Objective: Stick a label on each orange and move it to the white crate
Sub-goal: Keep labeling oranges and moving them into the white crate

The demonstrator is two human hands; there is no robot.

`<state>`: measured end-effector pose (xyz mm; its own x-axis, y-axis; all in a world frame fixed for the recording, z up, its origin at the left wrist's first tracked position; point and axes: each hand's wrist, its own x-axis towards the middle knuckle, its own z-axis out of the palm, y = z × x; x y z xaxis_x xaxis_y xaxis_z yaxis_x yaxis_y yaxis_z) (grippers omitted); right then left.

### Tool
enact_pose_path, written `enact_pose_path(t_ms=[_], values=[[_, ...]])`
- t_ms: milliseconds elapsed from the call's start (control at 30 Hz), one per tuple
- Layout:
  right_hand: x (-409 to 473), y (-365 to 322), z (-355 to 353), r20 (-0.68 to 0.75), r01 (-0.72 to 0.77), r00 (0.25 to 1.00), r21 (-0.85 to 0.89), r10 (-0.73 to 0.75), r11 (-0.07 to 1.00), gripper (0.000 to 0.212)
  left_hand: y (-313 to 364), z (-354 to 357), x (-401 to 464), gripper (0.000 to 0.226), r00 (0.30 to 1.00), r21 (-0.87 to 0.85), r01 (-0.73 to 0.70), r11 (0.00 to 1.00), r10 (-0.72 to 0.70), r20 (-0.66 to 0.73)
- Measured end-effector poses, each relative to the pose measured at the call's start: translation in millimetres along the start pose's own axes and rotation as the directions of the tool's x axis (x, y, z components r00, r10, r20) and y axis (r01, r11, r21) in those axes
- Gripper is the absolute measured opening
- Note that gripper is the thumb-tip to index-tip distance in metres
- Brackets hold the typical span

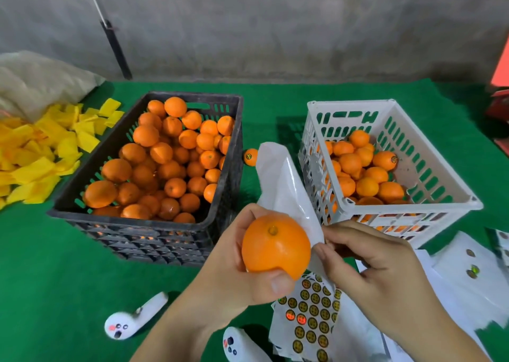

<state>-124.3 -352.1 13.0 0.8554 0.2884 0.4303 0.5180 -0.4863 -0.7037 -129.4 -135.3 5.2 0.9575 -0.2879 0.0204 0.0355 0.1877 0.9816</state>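
Holding an orange [276, 244] in a closed grip, the left hand [231, 268] keeps the fruit above the green worktop [55, 279], in front of the gap between the black crate [154, 240] and the white crate [391, 213]. The left thumb presses the fruit's near underside and the fingers wrap its far side. The right hand [377, 268] pinches the edge of a white backing sheet [283, 185] that curls up behind the orange; whether a label is already on a fingertip cannot be told.

Risks, as a judgement: the curled sheet may fold onto itself or brush the fruit, so a label could stick to the wrong place or crease. A label peeled carelessly may tear or cling to the finger. The orange is held in one hand only, so a slackened thumb could let it roll off onto the worktop, as the stray orange [250, 157] between the crates suggests.

Appearance: the orange is round, bright and smooth, stem scar facing up, with no label visible on the side shown. A label sheet [311, 317] of round dark-and-gold stickers lies beneath the hands.
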Motion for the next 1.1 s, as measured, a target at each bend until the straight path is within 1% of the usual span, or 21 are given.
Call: enact_pose_path(t_ms=[33,100,200,233,267,300,333,367,400,433,467,500,533,600,667,700,733,800,900,1000,1100], values=[[-0.6,-0.9,-1.0,0.016,-0.014,1.0,0.012,0.014,1.0,0.014,2.1,1.7,-0.7,0.069,1.0,-0.024,-0.006,1.0,0.006,0.017],[-3.8,2.1,-4.3,0.088,-0.141,0.988,0.18,0.127,0.973,0.018,5.5,3.4,-1.9,0.074,0.999,-0.054,0.0,0.999,0.002,0.039],[-10.9,9.9,-9.4,0.254,-0.37,0.926,0.459,0.279,0.808,0.029,10.1,4.3,-3.8,0.075,0.996,-0.064,-0.004,0.998,0.01,0.091],[-12.8,12.1,-10.2,0.29,-0.429,0.901,0.499,0.322,0.753,0.035,10.3,4.6,-4.2,0.071,0.994,-0.06,-0.011,0.998,0.017,0.11],[-14.2,11.6,-10.8,0.306,-0.456,0.889,0.513,0.341,0.728,0.037,10.3,5.4,-4.5,0.069,0.992,-0.056,-0.014,0.998,0.021,0.127],[-15.1,9.5,-10.7,0.279,-0.427,0.903,0.484,0.328,0.764,0.033,9.4,5.9,-4.8,0.067,0.991,-0.051,-0.01,0.999,0.016,0.132],[-16.2,7.6,-10.8,0.215,-0.329,0.94,0.375,0.263,0.867,0.028,7.8,6.4,-5.1,0.066,0.993,-0.038,0.001,0.999,0.004,0.122],[-16.6,6.0,-10.7,0.157,-0.195,0.974,0.207,0.164,0.959,0.025,5.7,6.4,-5.3,0.064,0.995,-0.019,0.014,1.0,-0.012,0.1],[-17.1,5.0,-11.1,0.141,-0.066,0.988,0.04,0.06,0.997,0.025,3.9,6.2,-5.7,0.062,0.996,0.001,0.026,1.0,-0.026,0.079],[-17.2,5.5,-10.8,0.149,0.017,0.989,-0.062,-0.008,0.998,0.028,2.7,6.2,-6.0,0.062,0.997,0.014,0.035,0.999,-0.036,0.069],[-17.8,6.2,-10.3,0.168,0.037,0.986,-0.082,-0.023,0.996,0.03,2.2,6.1,-6.5,0.065,0.997,0.017,0.042,0.999,-0.043,0.071],[-18.8,7.9,-10.0,0.179,0.028,0.984,-0.051,-0.019,0.998,0.031,2.5,6.6,-6.6,0.069,0.996,0.009,0.05,0.999,-0.051,0.078],[-19.4,9.1,-10.2,0.18,-0.017,0.984,0.032,0.011,0.999,0.034,3.5,6.9,-6.8,0.072,0.995,-0.002,0.058,0.998,-0.058,0.086],[-19.8,12.5,-8.7,0.135,-0.216,0.973,0.275,0.185,0.937,0.04,6.0,7.6,-7.1,0.073,0.991,-0.027,0.054,0.998,-0.05,0.125],[-19.2,15.5,-8.7,0.004,-0.367,0.917,0.403,0.399,0.838,0.031,7.1,7.6,-8.0,0.071,0.989,-0.031,0.057,0.998,-0.052,0.136],[-18.3,16.1,-9.7,-0.062,-0.398,0.881,0.442,0.47,0.804,0.024,7.4,7.4,-8.4,0.071,0.991,-0.019,0.067,0.998,-0.064,0.118],[-17.6,13.8,-11.5,-0.094,-0.396,0.863,0.481,0.496,0.782,0.018,6.5,6.9,-8.7,0.072,0.992,-0.005,0.074,0.997,-0.073,0.103],[-17.9,7.9,-16.0,-0.085,-0.348,0.894,0.486,0.44,0.802,0.021,2.9,6.3,-9.5,0.074,0.993,0.011,0.08,0.997,-0.081,0.086],[-19.5,2.4,-18.2,0.005,-0.316,0.938,0.425,0.347,0.848,0.017,-1.1,7.2,-10.7,0.076,0.995,0.001,0.075,0.997,-0.075,0.072],[-24.0,1.7,-16.7,0.163,-0.406,0.913,0.45,0.374,0.795,0.023,-0.8,8.5,-11.4,0.075,0.995,-0.057,0.051,0.997,-0.046,0.086],[-27.4,-2.5,-18.3,0.21,-0.426,0.905,0.452,0.37,0.784,0.023,-0.3,10.4,-11.1,0.074,0.993,-0.056,0.042,0.998,-0.035,0.111]])
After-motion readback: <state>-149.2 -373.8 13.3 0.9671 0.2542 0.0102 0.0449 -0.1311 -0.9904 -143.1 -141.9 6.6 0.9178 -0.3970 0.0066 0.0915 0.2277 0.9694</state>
